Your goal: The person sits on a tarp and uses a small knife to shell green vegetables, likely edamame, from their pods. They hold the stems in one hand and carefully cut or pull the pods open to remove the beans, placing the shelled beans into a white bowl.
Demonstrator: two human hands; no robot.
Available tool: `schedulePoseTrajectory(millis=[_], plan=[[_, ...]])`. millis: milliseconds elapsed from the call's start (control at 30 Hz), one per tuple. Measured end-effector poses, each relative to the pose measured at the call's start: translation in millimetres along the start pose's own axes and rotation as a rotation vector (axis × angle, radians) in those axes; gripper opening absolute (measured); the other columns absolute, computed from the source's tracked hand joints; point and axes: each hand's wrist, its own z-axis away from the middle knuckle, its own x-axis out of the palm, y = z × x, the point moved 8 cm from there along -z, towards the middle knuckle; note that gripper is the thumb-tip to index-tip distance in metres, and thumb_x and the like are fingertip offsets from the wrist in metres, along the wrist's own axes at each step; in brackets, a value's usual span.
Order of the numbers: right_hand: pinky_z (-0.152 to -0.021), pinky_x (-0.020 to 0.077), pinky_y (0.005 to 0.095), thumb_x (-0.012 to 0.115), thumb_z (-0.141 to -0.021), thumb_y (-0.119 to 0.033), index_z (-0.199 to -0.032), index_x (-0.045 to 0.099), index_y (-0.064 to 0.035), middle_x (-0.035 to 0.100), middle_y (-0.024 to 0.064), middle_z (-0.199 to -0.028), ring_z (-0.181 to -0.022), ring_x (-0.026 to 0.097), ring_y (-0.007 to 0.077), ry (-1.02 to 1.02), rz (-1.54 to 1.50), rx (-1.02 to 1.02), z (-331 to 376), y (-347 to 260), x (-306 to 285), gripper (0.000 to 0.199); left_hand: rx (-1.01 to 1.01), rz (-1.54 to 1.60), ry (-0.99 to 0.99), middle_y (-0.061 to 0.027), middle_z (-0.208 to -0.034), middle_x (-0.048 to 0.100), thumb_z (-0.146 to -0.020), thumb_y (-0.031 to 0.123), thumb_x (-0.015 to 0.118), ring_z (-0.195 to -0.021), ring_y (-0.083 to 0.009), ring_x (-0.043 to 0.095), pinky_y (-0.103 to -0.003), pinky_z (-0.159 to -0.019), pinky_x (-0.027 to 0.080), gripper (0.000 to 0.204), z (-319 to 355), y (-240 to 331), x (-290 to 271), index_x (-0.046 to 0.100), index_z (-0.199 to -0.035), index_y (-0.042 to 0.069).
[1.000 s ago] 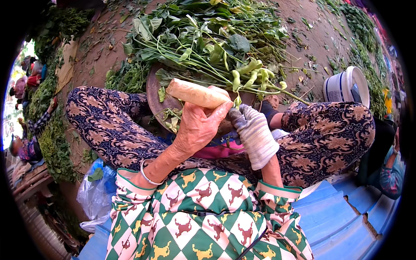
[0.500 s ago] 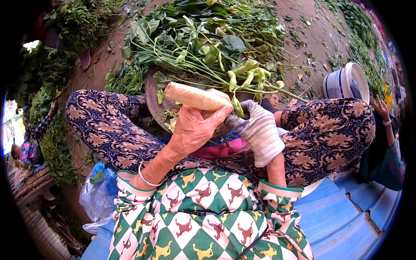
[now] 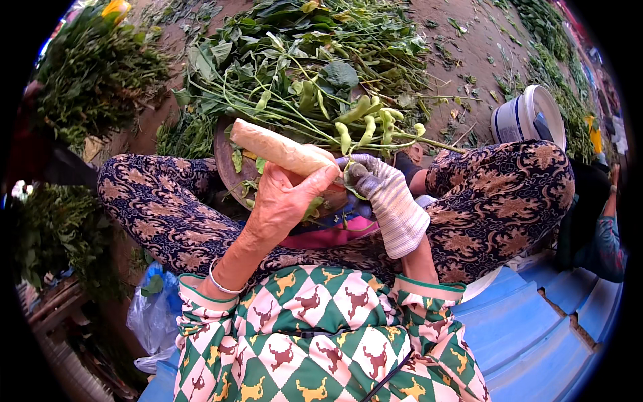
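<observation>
My bare left hand (image 3: pixel 287 194) is closed around a thick, pale tan stick (image 3: pixel 281 146) with a rough, mottled surface. The stick slants up and to the left above a round brown tray (image 3: pixel 224 144). My right hand (image 3: pixel 387 194) wears a whitish knitted glove with dark grey-purple fingers. Its thumb and fingers are pressed together on a green pod (image 3: pixel 353 191), whose end shows below the thumb. Both hands' fingertips meet or nearly touch. Just beyond them, plump bean pods (image 3: pixel 365 127) hang on cut green stems lying across the tray.
A large heap of leafy bean plants (image 3: pixel 288 67) lies ahead on brown ground. At right stands a white bucket (image 3: pixel 529 120); blue corrugated sheeting (image 3: pixel 522 328) is below it. A clear plastic bag (image 3: pixel 151 321) sits at left. Another person's sleeve (image 3: pixel 606 248) shows at far right.
The pale stick and my left hand have shifted slightly left. My right hand's fingers have curled, with the thumb now on top. The view has turned a little.
</observation>
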Motion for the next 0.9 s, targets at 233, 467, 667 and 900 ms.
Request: schedulePoseTrajectory(millis=[233,467,667,900], plan=[[-0.060,0.0477,0.0193,0.053,-0.090,-0.012,-0.101,0.067,-0.0056,0.064,0.0000,-0.078,-0.067,0.054,0.0037,0.079,0.101,-0.073,2,-9,-5,0.019,0.005,-0.048,-0.026,-0.0037,-0.085,0.065,-0.085,0.008,0.064,-0.079,-0.0110,0.062,-0.025,-0.075,0.051,0.014,-2,6,-3,0.062,-0.096,-0.001],[-0.062,0.0497,0.0200,0.049,-0.088,-0.005,-0.110,0.062,-0.0040,0.065,0.0031,-0.083,-0.071,0.058,0.0055,0.088,0.166,-0.006,2,-3,-6,0.025,0.073,-0.076,0.036,-0.0012,-0.085,0.062,-0.085,0.008,0.065,-0.076,-0.0089,0.059,-0.023,-0.071,0.049,0.014,-18,20,0,0.061,-0.097,0.001],[-0.065,0.0514,0.0213,0.046,-0.085,0.000,-0.115,0.059,-0.0020,0.065,0.0047,-0.090,-0.076,0.060,0.0077,0.057,0.162,0.112,11,-5,-5,0.032,0.178,-0.239,0.088,0.0010,-0.084,0.061,-0.083,0.007,0.067,-0.077,-0.0065,0.055,-0.020,-0.070,0.045,0.014,-23,13,8,0.063,-0.094,0.001],[-0.050,0.0464,0.0188,0.050,-0.089,-0.009,-0.114,0.060,-0.0069,0.065,0.0022,-0.081,-0.059,0.057,0.0063,-0.006,-0.035,0.246,20,1,-3,0.027,0.308,-0.255,0.061,0.0004,-0.080,0.059,-0.085,0.007,0.063,-0.072,-0.0069,0.054,-0.021,-0.065,0.045,0.009,-18,18,8,0.061,-0.091,0.001]])
